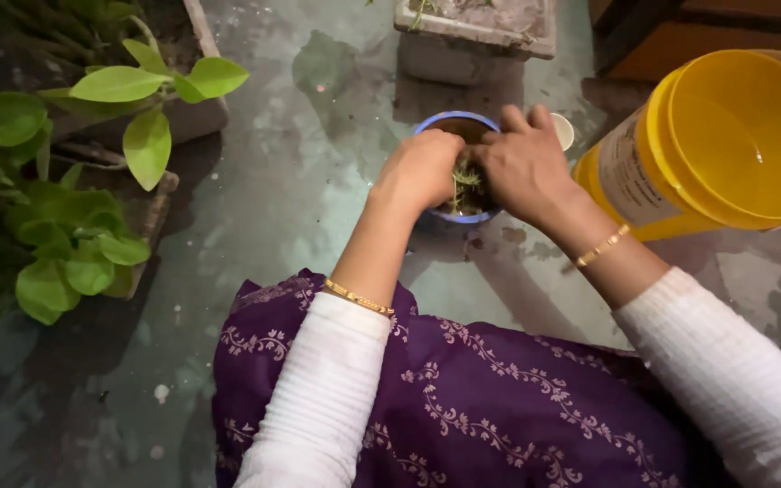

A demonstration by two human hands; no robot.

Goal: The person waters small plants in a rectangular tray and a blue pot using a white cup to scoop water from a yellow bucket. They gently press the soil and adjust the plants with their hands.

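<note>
**Both hands buried in the small blue pot**

I see a small blue-rimmed pot (463,167) on the grey floor (300,181), holding a thin sprig of plant (465,181) with pale green-brown stems. My left hand (419,170) is curled into it, fingers bent around the sprig's left side; my right hand (524,163) presses in from the right, fingers closed over the rim. Just right of the pot lies a tipped yellow bucket (725,136), its pale paper label (625,176) facing the pot. Beyond the pot sits a grey rectangular planter (476,32). Well left of the pot, leafy green plants (83,208) crowd the edge; the bare floor between is open.
</note>
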